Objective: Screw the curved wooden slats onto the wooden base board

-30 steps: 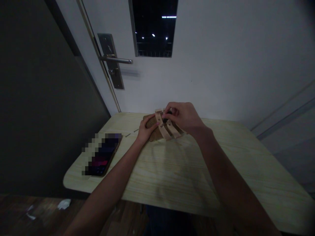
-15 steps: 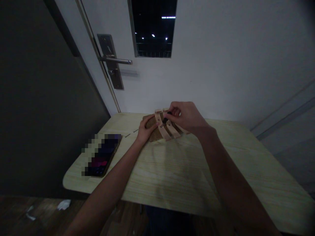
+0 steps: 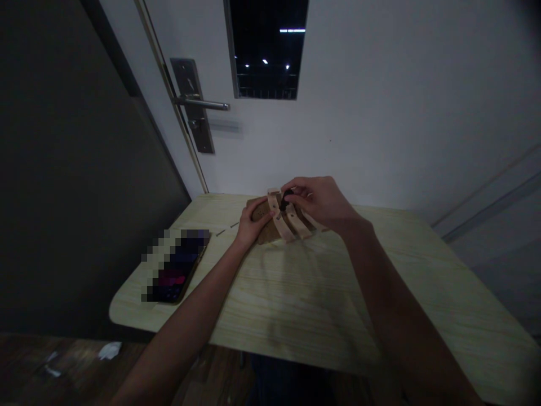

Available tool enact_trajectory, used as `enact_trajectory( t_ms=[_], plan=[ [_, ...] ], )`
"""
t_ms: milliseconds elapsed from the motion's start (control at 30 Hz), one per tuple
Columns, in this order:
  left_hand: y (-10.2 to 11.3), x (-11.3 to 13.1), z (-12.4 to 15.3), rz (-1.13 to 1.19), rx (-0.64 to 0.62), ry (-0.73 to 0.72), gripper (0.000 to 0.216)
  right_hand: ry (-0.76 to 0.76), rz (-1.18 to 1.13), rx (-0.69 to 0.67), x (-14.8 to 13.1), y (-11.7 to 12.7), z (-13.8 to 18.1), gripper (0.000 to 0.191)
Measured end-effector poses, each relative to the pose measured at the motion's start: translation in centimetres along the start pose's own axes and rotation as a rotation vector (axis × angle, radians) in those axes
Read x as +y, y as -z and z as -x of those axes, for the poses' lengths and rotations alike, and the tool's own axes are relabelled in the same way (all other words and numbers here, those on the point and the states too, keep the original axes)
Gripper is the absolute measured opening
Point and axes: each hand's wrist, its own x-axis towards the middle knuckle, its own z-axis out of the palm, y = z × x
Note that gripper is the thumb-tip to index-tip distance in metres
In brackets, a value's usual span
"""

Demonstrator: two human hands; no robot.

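Observation:
A brown slab [image 3: 267, 232] with pale bands [image 3: 285, 228] across its top rests on the table in the head view. Small dark dots show on the bands. My left hand [image 3: 249, 224] grips the slab's left end, thumb on the near side and fingers over the far side. Above the bands, my right hand [image 3: 316, 198] pinches a small black piece [image 3: 287, 197] between thumb and fingers. Its lower end points down at the gap between two bands; whether it touches is too dark to tell. My right fingers hide part of the slab's far side.
Two thin metal pins [image 3: 220, 233] lie left of my left hand. A phone [image 3: 186, 270], partly pixelated, lies on the left of the pale wooden table [image 3: 270, 304]. Behind stands a white door with a metal handle [image 3: 207, 105] and a dark window [image 3: 266, 51].
My right hand has turned a little at the fingers, and the black piece stands more upright. My left hand keeps its hold on the slab. The whole view has shifted slightly.

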Motion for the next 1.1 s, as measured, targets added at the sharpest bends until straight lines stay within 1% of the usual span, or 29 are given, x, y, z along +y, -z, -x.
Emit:
enact_trajectory(
  t_ms=[100, 233, 333, 400, 600, 733, 833, 967, 1100],
  plan=[
    [0.0, 0.0, 0.0, 0.003, -0.002, 0.007, 0.044, 0.006, 0.006, -0.011, -0.1, 0.0, 0.0, 0.023],
    [0.1, 0.1, 0.0, 0.002, -0.009, 0.007, 0.043, -0.043, 0.071, 0.009, -0.4, 0.0, 0.0, 0.014],
    [0.1, 0.1, 0.0, 0.015, -0.014, 0.011, 0.043, -0.106, 0.169, 0.032, -0.9, -0.1, 0.1, 0.017],
    [0.1, 0.1, 0.0, 0.020, -0.014, 0.010, 0.044, -0.115, 0.202, 0.032, -1.0, -0.3, 0.1, 0.015],
    [0.0, 0.1, -0.1, 0.030, -0.019, -0.002, 0.043, -0.012, 0.118, 0.012, -0.7, -0.7, -0.1, 0.012],
    [0.0, 0.1, -0.1, 0.031, -0.015, 0.007, 0.044, -0.019, 0.051, 0.049, -0.5, -0.8, -0.1, 0.011],
    [0.0, 0.3, 0.0, 0.024, -0.013, 0.001, 0.044, -0.029, 0.018, 0.034, -0.7, -0.5, 0.0, 0.013],
    [0.0, 0.1, 0.0, 0.014, -0.004, 0.010, 0.044, -0.026, 0.033, 0.011, -1.0, -0.1, 0.1, 0.019],
    [0.0, -0.1, -0.1, 0.024, -0.016, -0.011, 0.044, -0.016, 0.060, 0.031, -0.6, -0.1, 0.0, 0.010]
  ],
)
